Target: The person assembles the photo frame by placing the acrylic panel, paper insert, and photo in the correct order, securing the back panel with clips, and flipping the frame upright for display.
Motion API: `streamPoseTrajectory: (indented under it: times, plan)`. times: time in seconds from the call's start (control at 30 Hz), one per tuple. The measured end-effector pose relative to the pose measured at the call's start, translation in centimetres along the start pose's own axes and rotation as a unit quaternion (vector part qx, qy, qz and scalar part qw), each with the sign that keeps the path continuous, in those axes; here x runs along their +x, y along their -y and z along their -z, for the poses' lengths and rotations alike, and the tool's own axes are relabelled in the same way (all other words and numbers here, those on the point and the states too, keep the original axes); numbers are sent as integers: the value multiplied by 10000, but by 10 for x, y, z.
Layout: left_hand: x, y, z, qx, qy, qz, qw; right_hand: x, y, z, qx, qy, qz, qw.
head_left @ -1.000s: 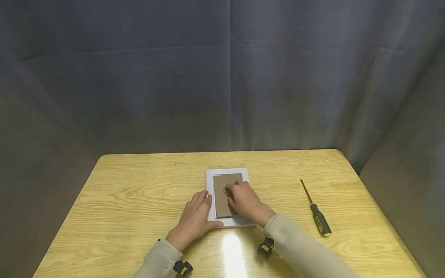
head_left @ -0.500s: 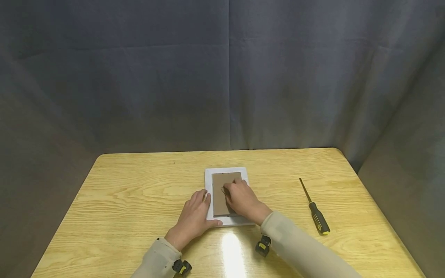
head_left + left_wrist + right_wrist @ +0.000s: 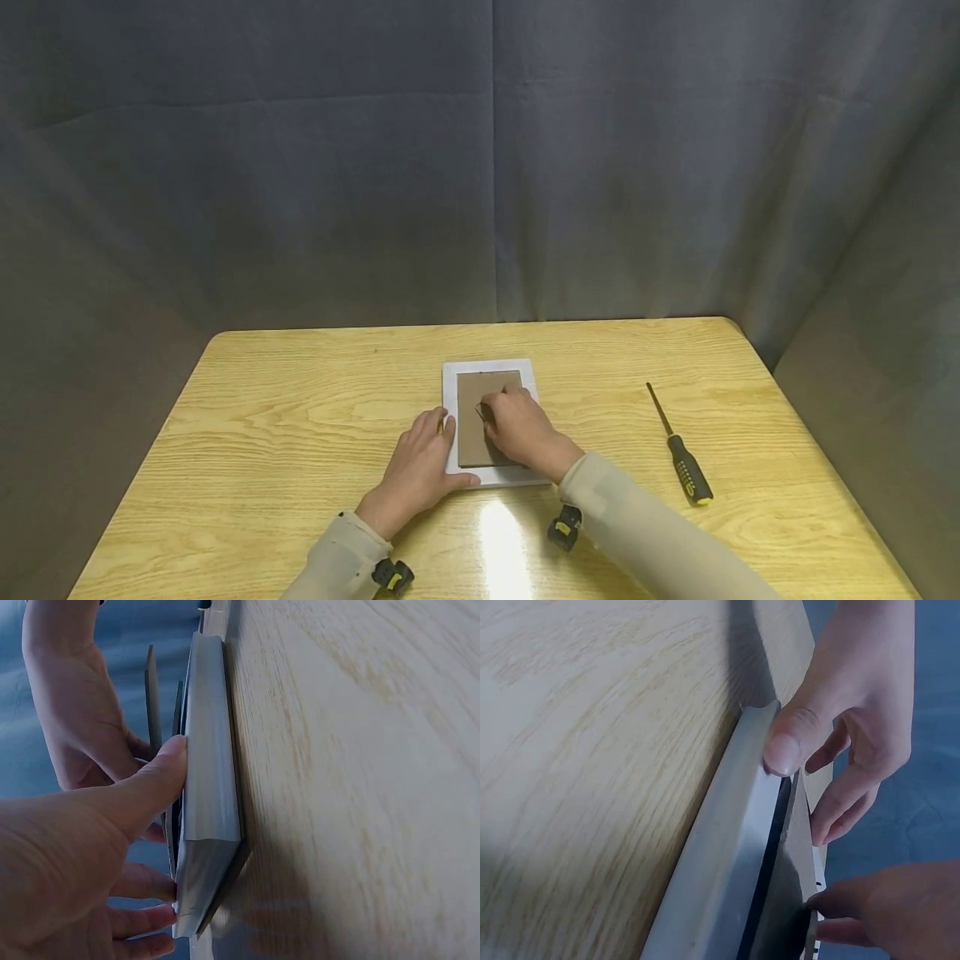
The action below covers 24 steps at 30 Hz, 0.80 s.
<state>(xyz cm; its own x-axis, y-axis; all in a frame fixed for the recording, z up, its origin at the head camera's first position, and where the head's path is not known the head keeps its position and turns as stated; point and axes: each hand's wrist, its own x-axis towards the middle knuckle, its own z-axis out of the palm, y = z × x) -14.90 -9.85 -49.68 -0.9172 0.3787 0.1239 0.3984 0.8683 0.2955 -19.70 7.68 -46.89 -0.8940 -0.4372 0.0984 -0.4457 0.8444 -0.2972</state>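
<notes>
A white picture frame [image 3: 487,367] lies on the table, its brown backing board [image 3: 472,437] facing up. My left hand [image 3: 415,468] holds the frame's near left corner, with the thumb [image 3: 161,769] on the near rim and the fingers along the left side. Over the board, my right hand [image 3: 522,429] pinches the thin stand [image 3: 480,411] that sticks up from it. That stand [image 3: 152,697] rises clear of the frame in the left wrist view. A dark gap shows between rim and backing board [image 3: 791,862] in the right wrist view.
A screwdriver [image 3: 688,471] with a black and yellow handle lies on the table to the right, its shaft pointing away. Grey curtains [image 3: 360,208] hang behind the wooden table [image 3: 262,433] and at its sides. Both wrists wear small black cameras [image 3: 565,527].
The backing board's near and left edges look slightly shifted against the rim, as if tilted a little. Both hands keep their hold; the whole view has drifted slightly.
</notes>
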Motion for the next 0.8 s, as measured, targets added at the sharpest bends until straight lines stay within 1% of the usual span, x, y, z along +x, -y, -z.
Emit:
streamPoseTrajectory:
  times: [0.3,0.57,0.8]
  plan:
    - [0,1,-1,18,8,21,10000,0,-5,-3,85,14,-13,10000]
    - [0,0,-1,-87,38,72,9999,1,-7,-4,192,28,-171,9997]
    - [0,-1,1,-13,24,39,10000,1,-6,-6,138,49,-244,9996]
